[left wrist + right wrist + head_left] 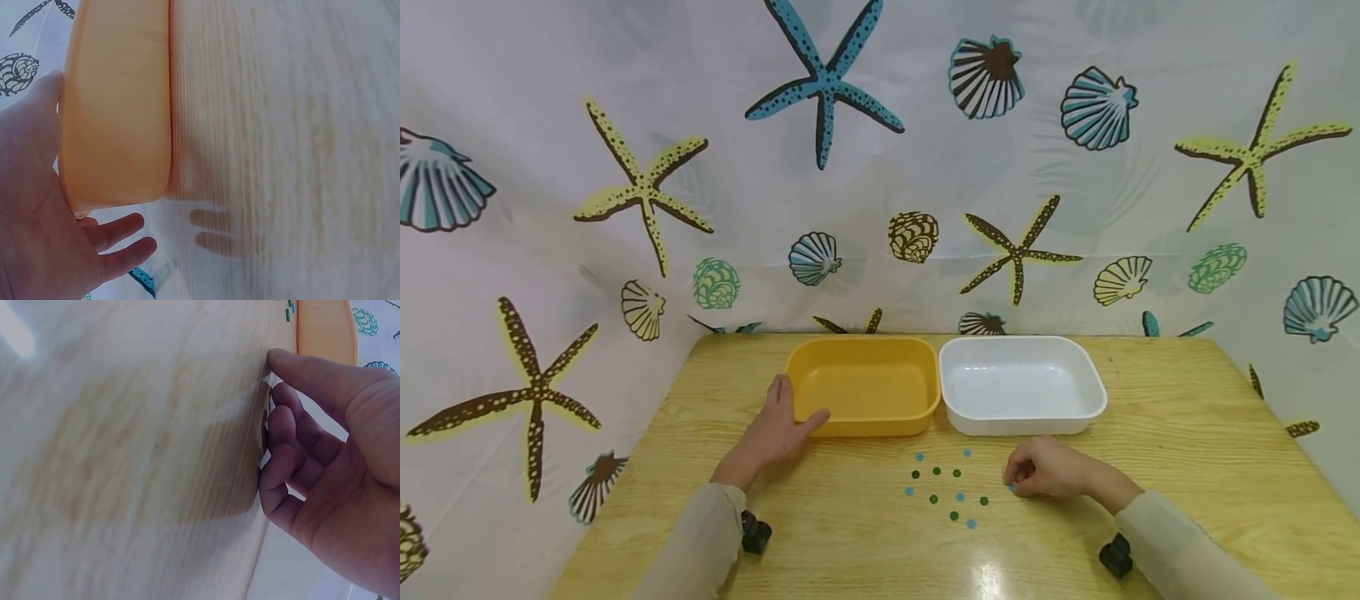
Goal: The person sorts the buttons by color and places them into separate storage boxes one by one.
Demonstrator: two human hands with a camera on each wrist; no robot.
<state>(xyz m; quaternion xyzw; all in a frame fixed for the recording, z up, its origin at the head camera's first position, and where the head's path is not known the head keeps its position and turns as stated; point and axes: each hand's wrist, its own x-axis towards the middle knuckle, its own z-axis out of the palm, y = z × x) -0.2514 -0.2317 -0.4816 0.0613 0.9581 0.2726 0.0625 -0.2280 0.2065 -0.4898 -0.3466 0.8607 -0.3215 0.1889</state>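
The two hands are well apart: the left hand [784,425] rests at the near left corner of the yellow tray [865,392], thumb against its rim and the other fingers extended and spread along the end, while the right hand [1051,468] is down at the wooden tabletop [850,542] with fingers bent and fingertips at a blue disc [1011,488]. Whether thumb and forefinger actually grip that disc I cannot tell; the right wrist view shows their tips close together but hides it. The disc lies in front of the white tray [1022,392]. It looks thin and flat, so it could skid under a fingertip or slip from a shallow pinch. The other blue discs [960,497] and the green discs [954,516] lie loosely scattered just to the left, where a low sweep of the knuckles might nudge them about. The trays' rims meet or nearly meet, so a careless sideways push from the left hand could shove the yellow tray into the white one and shift both.
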